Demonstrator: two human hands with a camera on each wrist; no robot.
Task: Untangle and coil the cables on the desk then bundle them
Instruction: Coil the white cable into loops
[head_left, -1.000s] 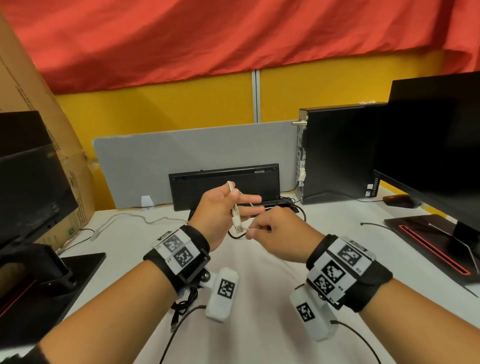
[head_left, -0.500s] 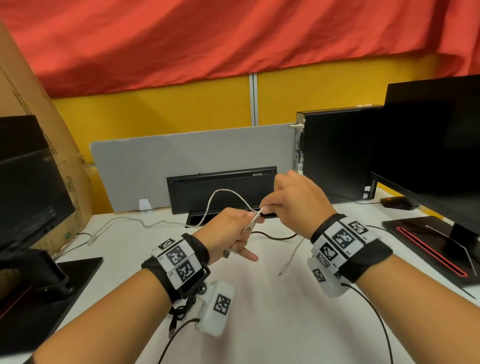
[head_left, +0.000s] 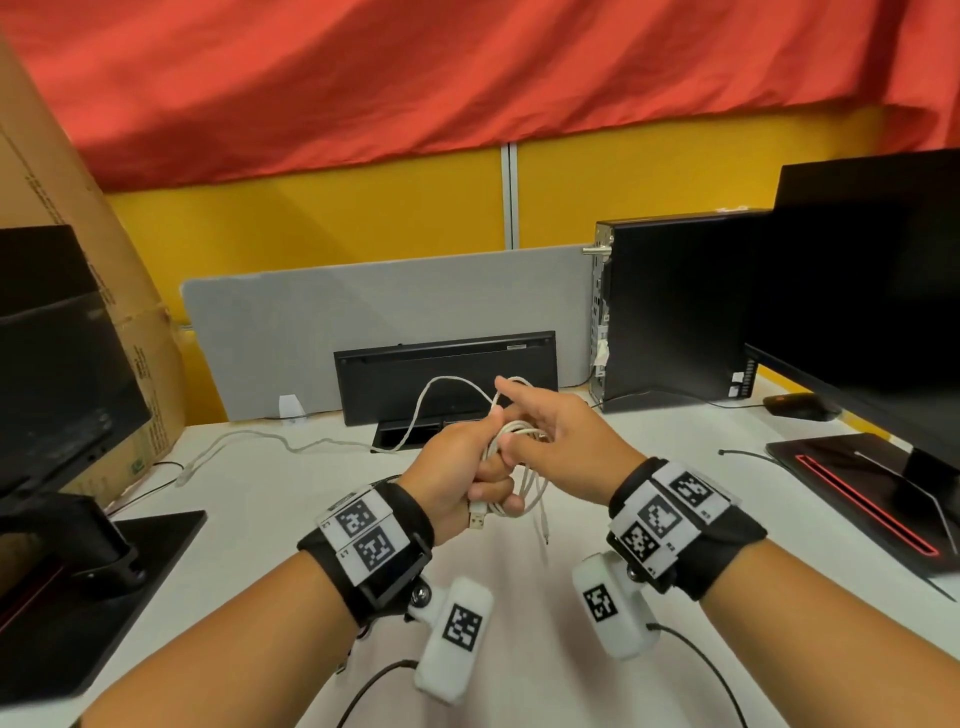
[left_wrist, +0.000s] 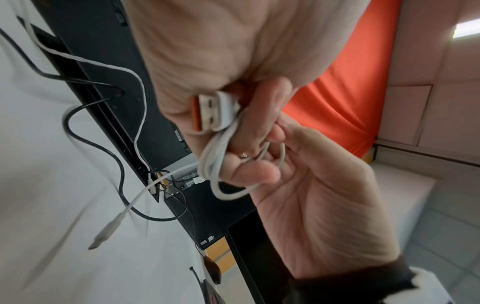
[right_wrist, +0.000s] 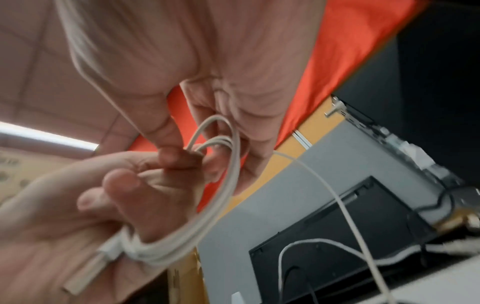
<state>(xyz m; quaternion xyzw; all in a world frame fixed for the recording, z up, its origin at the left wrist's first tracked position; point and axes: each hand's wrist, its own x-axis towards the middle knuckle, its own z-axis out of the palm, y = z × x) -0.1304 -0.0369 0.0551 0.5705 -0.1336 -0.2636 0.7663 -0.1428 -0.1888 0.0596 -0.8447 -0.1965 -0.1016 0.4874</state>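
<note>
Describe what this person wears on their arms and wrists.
Forearms are bare, no sleeves. Each wrist carries a black strap: the left wristband and right wristband bear white tiles printed with black square-code markers. Under each hangs a white rounded camera pod with its own marker and a thin black lead.

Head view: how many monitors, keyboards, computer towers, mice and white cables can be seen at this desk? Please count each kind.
monitors: 2
keyboard: 1
computer tower: 1
mouse: 1
white cables: 2
Total: 7
</note>
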